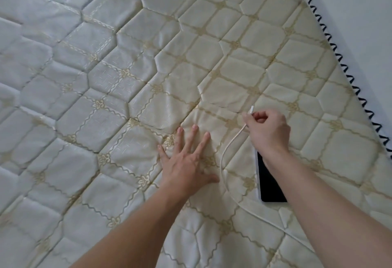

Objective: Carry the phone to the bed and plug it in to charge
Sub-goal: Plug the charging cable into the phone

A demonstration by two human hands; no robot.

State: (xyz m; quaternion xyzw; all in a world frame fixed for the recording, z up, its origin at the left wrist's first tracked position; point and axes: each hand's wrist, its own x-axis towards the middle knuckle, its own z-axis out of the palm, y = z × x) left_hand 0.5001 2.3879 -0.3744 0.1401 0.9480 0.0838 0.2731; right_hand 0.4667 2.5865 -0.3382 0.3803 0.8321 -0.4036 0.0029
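A phone [269, 185] with a dark screen and white edge lies flat on the quilted cream bed [148, 66], partly hidden under my right forearm. My right hand [268, 132] pinches a white charging cable [224, 157] just behind its plug, and the plug tip points up and away from the phone. The cable curves down across the bed towards the lower right and passes under my right arm. My left hand [186, 159] rests flat on the bed with its fingers spread, left of the cable and holding nothing.
The bed's edge runs diagonally at the upper right, trimmed with a dark zigzag stitch [339, 55]. Beyond it is a pale wall or floor [360, 2]. The quilted surface stretches far to the left and up.
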